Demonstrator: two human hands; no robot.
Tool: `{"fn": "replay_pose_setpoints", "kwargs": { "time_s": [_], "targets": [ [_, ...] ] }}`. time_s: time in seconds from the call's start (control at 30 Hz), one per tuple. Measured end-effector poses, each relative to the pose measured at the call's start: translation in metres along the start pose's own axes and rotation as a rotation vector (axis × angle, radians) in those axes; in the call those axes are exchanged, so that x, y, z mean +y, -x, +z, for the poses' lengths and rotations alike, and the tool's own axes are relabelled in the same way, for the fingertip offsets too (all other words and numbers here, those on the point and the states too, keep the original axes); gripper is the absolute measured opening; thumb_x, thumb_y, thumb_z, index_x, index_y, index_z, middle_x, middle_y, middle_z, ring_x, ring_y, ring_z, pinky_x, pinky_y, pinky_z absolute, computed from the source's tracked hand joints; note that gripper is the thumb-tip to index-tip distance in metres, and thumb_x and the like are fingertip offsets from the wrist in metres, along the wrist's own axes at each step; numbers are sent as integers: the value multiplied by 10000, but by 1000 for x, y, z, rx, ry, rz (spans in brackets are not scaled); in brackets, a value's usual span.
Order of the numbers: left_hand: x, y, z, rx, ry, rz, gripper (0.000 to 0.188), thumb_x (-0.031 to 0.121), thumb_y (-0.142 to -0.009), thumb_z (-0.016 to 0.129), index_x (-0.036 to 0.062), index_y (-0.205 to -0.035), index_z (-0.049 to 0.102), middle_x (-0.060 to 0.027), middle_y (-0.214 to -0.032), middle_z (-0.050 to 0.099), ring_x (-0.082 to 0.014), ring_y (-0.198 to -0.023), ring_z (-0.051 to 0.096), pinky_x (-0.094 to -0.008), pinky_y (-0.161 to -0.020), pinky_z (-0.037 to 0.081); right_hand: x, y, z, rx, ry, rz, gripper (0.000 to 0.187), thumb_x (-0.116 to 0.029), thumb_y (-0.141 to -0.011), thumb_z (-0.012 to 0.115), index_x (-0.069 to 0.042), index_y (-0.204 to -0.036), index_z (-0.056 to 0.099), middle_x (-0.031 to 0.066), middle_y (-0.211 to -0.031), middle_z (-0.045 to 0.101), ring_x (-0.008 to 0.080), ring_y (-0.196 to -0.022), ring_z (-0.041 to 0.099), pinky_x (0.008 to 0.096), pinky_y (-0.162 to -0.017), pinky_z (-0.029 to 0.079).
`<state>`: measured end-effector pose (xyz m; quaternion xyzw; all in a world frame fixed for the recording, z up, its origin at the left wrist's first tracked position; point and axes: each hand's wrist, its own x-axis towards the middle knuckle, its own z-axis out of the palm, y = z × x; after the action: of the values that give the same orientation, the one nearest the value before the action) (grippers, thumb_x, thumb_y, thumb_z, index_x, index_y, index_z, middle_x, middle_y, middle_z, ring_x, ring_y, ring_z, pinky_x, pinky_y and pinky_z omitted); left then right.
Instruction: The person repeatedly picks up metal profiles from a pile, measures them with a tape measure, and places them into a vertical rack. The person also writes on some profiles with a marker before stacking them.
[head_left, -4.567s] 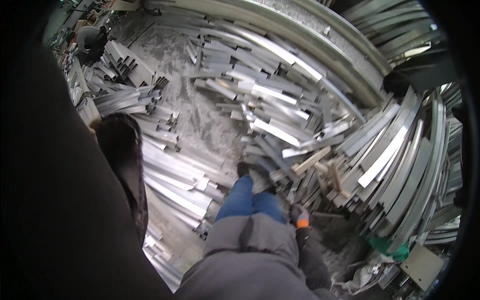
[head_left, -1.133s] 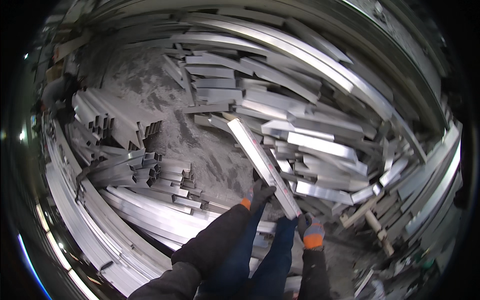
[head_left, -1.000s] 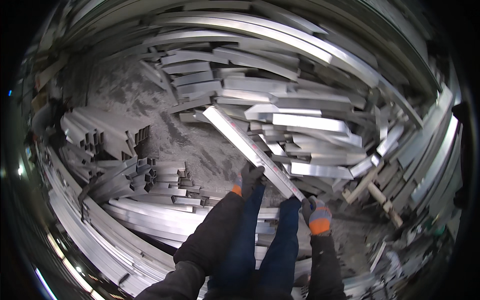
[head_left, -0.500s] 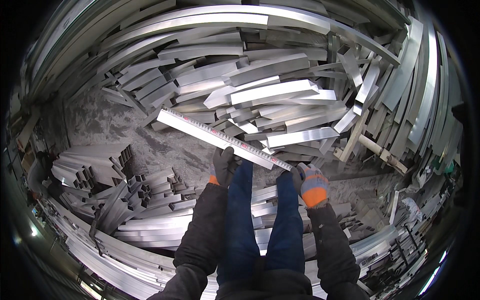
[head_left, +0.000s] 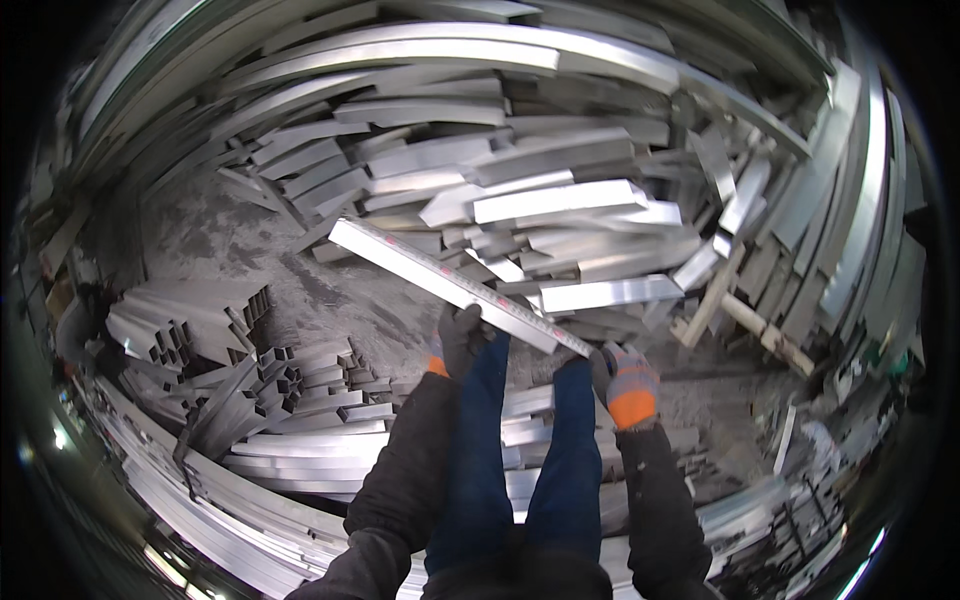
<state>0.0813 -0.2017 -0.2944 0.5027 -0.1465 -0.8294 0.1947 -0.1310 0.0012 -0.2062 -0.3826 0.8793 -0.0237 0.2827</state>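
Silver bar [head_left: 428, 278] has come up, left grip [head_left: 460, 340] clasping its near edge, right grip [head_left: 628, 376] holding tape [head_left: 503, 304]

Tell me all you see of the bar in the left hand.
The bar is straight, silver and metal-looking, with a bright flat face. It slants from upper left to lower right; the left hand holds its lower edge. A tape runs along its upper edge, past its near end to the right hand. Far-end contact is unclear.
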Motion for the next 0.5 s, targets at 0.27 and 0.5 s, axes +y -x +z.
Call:
{"fn": "replay_pose_setpoints", "kwargs": {
  "time_s": [0.27, 0.5],
  "targets": [
    [-8, 13, -18, 1, -102, -120, 393, 286, -905, 711, 9, -1133, 551, -82, -813, 636, -153, -591, 598, -308, -514, 512, -3, 5, 17, -67, -355, 177, 236, -296, -955, 634, -102, -1063, 713, 186, -1020, 683, 433, -943, 645, 510, -810, 512],
    [15, -39, -12, 189, -94, 11, 327, 257, -895, 705, 26, -1081, 569, -70, -786, 612, -162, -601, 594, -296, -531, 490, 18, 35, 70, -133, -906, 530, 251, -256, -1006, 574, -40, -939, 684, 30, -724, 614, 130, -662, 579, 293, -589, 432]
  ]
}}
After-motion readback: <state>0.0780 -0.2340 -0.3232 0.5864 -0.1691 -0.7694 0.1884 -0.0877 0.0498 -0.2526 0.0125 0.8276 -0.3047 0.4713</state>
